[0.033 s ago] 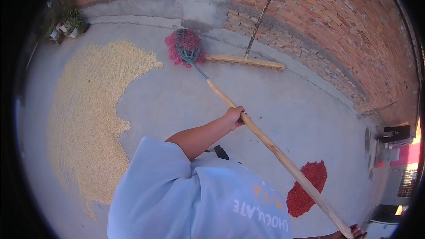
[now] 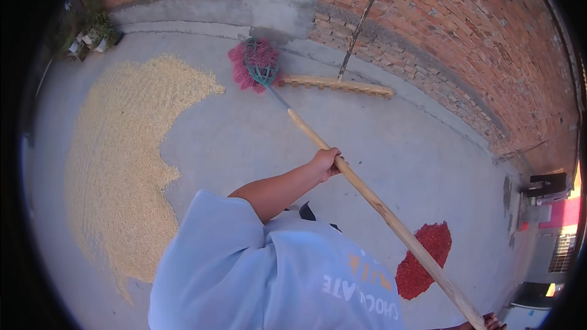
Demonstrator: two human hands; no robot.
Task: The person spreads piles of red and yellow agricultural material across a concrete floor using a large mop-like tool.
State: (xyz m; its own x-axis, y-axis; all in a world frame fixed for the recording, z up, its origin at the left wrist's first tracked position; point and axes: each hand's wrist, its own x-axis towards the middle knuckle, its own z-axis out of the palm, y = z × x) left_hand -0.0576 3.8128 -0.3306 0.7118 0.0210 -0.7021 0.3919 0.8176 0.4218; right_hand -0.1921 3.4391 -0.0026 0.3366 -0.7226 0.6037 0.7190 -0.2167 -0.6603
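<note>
My left hand [image 2: 327, 164] is closed around the middle of a long wooden handle [image 2: 379, 208]. That handle runs diagonally from the lower right up to a metal shank and a green, curved, many-tined fork head [image 2: 262, 73]. Bunched pink netting [image 2: 242, 72] lies under and around the tines; whether it is caught on them or only touching, I cannot tell. My right hand [image 2: 491, 322] grips the handle's butt end at the lower right edge, partly cut off by the picture.
Pale yellow grain [image 2: 128, 159] is spread on the concrete floor [image 2: 244, 128] at left. A red heap [image 2: 435, 244] lies at right, partly behind the handle. A wooden rake [image 2: 348, 87] leans against the brick wall [image 2: 452, 36]. Potted plants [image 2: 95, 33] stand far left.
The fork head has shifted slightly to the right over the netting. My left hand has moved a little to the right with the handle.
</note>
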